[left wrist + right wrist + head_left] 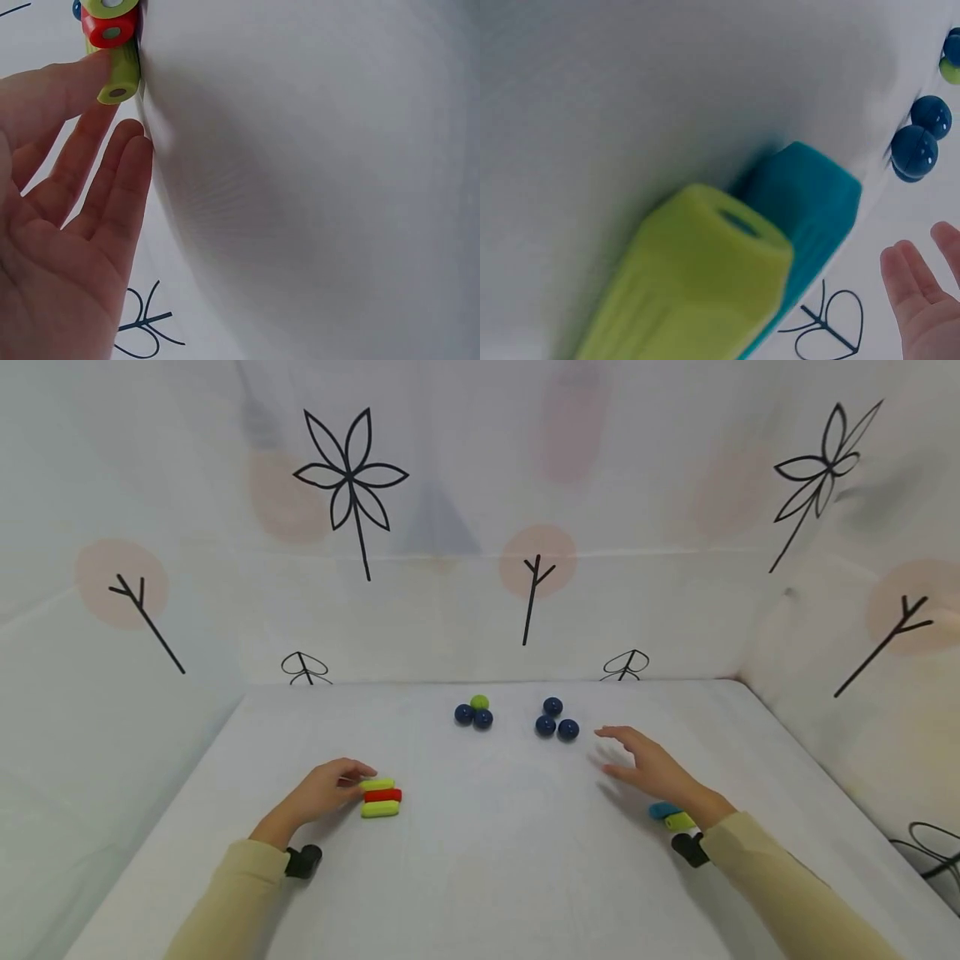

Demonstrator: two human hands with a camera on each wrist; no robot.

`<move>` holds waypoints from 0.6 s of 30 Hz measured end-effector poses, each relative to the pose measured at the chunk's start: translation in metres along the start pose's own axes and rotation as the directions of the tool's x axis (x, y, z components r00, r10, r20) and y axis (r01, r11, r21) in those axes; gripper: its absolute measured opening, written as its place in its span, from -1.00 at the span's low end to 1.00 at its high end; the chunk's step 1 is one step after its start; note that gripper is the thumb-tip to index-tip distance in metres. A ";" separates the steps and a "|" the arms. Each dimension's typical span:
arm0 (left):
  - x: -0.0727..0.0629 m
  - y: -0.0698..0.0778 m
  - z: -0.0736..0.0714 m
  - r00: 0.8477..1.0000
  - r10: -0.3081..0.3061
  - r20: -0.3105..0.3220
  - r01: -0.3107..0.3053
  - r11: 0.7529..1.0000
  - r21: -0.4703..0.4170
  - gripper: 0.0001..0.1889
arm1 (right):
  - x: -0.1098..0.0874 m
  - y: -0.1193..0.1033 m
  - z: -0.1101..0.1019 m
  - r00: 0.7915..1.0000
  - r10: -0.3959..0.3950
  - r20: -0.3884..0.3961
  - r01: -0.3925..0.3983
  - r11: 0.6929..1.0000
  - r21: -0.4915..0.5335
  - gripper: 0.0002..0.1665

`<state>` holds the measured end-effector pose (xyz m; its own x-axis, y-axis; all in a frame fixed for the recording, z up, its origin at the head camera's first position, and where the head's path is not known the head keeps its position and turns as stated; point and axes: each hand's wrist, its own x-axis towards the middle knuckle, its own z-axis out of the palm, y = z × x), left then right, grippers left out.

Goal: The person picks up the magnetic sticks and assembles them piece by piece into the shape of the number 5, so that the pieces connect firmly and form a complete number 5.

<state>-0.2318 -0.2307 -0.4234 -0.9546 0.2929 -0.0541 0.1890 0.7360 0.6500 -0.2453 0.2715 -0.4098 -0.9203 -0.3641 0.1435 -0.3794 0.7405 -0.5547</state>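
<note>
In the head view my left hand [326, 789] is at the far yellow-green stick [377, 784] of a side-by-side row. Its thumb and index finger pinch that stick's end, and the other fingers extend beside it. A red stick [382, 795] lies against it, then another yellow-green stick [380, 809]. Grey discs show in their ends in the left wrist view. My right hand [656, 768] hovers with spread fingers and nothing in them, just right of three dark blue balls [567, 729]. Below its wrist lie a blue stick [806, 202] and a yellow-green stick [697, 277].
Two more dark blue balls [464, 715] touch a green ball [479, 702] near the back of the white table [480, 877]. White cloth walls [450, 610] with plant drawings rise at the back and sides. Black wrist cameras [303, 862] sit under both wrists.
</note>
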 end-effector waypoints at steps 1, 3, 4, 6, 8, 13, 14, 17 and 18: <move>0.000 0.000 0.000 1.000 -0.001 -0.001 0.001 1.000 0.002 -0.72 | 0.001 -0.001 0.000 1.000 -0.009 0.000 0.009 1.000 0.003 -0.37; 0.000 0.000 0.000 1.000 0.000 0.004 0.000 1.000 0.010 -0.72 | 0.003 -0.003 0.000 1.000 -0.022 -0.002 0.022 1.000 0.007 -0.37; 0.000 0.000 0.000 1.000 0.001 0.007 -0.001 1.000 0.013 -0.72 | 0.004 -0.003 0.000 1.000 -0.021 0.000 0.021 1.000 0.015 -0.37; 0.001 0.000 0.000 1.000 0.004 0.015 -0.004 1.000 0.020 -0.73 | 0.006 -0.004 -0.001 1.000 -0.023 0.003 0.023 1.000 0.021 -0.37; 0.001 0.001 0.000 1.000 0.006 0.024 -0.007 1.000 0.027 -0.73 | 0.008 -0.005 -0.001 1.000 -0.018 0.007 0.018 0.999 0.028 -0.37; 0.001 0.003 0.000 1.000 0.009 0.002 -0.009 0.999 0.046 -0.74 | 0.014 -0.005 0.000 1.000 -0.002 0.015 0.001 1.000 0.030 -0.37; 0.001 0.003 0.000 1.000 0.005 -0.009 -0.004 0.999 0.047 -0.74 | 0.015 -0.006 0.000 1.000 0.001 0.016 -0.002 1.000 0.031 -0.37; 0.002 0.003 0.000 0.999 -0.016 -0.044 0.018 0.999 0.045 -0.74 | 0.019 -0.006 0.002 1.000 0.012 0.019 -0.013 0.999 0.033 -0.37; 0.003 0.003 0.000 0.998 -0.023 -0.053 0.025 0.999 0.042 -0.74 | 0.021 -0.006 0.002 1.000 0.016 0.019 -0.016 0.999 0.036 -0.37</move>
<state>-0.2339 -0.2272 -0.4216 -0.9696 0.2429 -0.0287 0.1742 0.7681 0.6162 -0.2617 0.2584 -0.4055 -0.9241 -0.3632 0.1191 -0.3607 0.7255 -0.5861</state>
